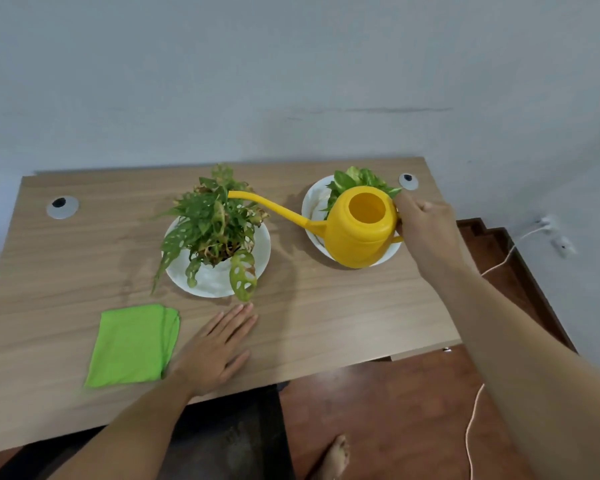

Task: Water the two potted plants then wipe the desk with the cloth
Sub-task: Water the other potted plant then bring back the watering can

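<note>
Right hand [426,226] grips the handle of the yellow can [361,230] above the right plant [359,178]; its spout reaches the left plant [215,223]. Left hand [219,348] lies flat and spread on the desk [343,317], beside the green cloth [134,344] at near left.

Setting: probably a home room. Evidence: wood-grain desk [326,306] with cable grommets [62,206], centre frame; plain pale wall [291,81] above; reddish floor [378,410], bare foot [335,457], loose cable [473,427] lower right.
</note>
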### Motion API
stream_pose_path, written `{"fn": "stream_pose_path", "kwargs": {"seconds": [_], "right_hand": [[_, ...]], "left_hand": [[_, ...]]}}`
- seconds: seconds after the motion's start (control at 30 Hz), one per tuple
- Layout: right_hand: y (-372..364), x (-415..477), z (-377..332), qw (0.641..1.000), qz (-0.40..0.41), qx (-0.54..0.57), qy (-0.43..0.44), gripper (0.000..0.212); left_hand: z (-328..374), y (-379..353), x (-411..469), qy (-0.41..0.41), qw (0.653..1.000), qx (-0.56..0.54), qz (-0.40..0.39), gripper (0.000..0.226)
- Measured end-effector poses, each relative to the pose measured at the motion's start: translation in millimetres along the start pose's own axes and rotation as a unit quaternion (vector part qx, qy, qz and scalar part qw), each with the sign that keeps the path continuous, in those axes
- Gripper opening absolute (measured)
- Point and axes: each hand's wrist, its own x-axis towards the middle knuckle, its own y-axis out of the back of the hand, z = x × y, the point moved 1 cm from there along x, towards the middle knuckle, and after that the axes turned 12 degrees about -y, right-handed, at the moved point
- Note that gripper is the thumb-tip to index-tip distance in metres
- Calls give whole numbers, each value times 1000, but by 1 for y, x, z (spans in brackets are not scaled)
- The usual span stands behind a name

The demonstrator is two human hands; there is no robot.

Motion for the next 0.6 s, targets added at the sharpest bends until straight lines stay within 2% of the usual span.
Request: {"fn": "stream_pose_path", "kwargs": {"seconds": [0.37,0.6], "right_hand": [[12,5,-1,996,18,-41,73,51],[17,7,-20,994,34,-46,90,51]], "left_hand": [[0,-5,0,4,1000,-18,7,81],[-1,-7,-2,10,1000,-19,9,82]]}}
